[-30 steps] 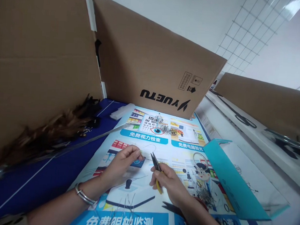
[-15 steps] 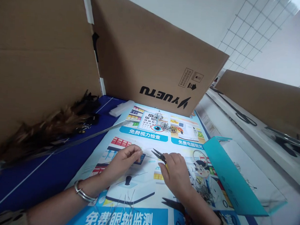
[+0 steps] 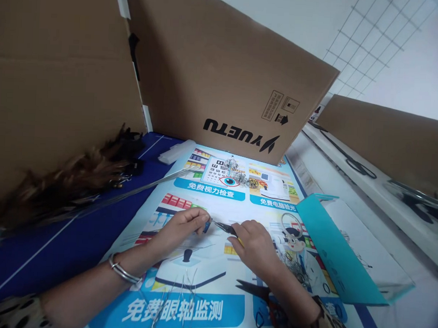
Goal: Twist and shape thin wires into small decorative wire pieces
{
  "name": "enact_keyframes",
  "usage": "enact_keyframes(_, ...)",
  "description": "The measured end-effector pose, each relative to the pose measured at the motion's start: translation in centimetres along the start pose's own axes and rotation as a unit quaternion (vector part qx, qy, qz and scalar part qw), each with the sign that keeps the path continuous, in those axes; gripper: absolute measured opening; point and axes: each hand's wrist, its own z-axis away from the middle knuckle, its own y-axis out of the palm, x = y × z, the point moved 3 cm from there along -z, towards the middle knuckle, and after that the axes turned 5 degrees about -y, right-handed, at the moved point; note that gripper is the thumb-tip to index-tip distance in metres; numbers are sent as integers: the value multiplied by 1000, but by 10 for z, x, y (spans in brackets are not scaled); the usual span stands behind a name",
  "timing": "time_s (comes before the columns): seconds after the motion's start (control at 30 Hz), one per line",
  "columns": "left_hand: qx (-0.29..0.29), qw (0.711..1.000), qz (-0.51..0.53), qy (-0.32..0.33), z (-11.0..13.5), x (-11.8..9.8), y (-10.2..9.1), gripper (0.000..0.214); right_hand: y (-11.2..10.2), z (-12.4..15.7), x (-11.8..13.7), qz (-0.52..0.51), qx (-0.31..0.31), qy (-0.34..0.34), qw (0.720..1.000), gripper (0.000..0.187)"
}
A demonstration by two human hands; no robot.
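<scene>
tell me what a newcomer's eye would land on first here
First, probably the big cardboard panel with upside-down black lettering, standing at the back of the colourful poster. Then the pliers in the right hand, mid-poster, pointing at the left hand. A bright teal panel at right and brown feathers at left also stand out.

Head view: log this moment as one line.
right hand: gripping pliers | left hand: pinched, beside pliers' tips | scissors: on printed sheet
</scene>
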Motion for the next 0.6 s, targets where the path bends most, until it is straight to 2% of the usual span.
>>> enact_keyframes(0.2,-20,997,65,-40,-3,9,-1,30,6,1,0,-15,18,4,1000,26)
enact_keyframes(0.37,-20,981,181,-73,-3,13,-1,28,11,2,2,-99,32,55,993,29)
enact_keyframes(0.47,-23,969,235,-70,-4,13,-1,30,12,3,1,-152,27,88,984,29)
enact_keyframes(0.6,-28,969,239,-63,-4,13,0,30,13,2,0,-212,10,117,970,24)
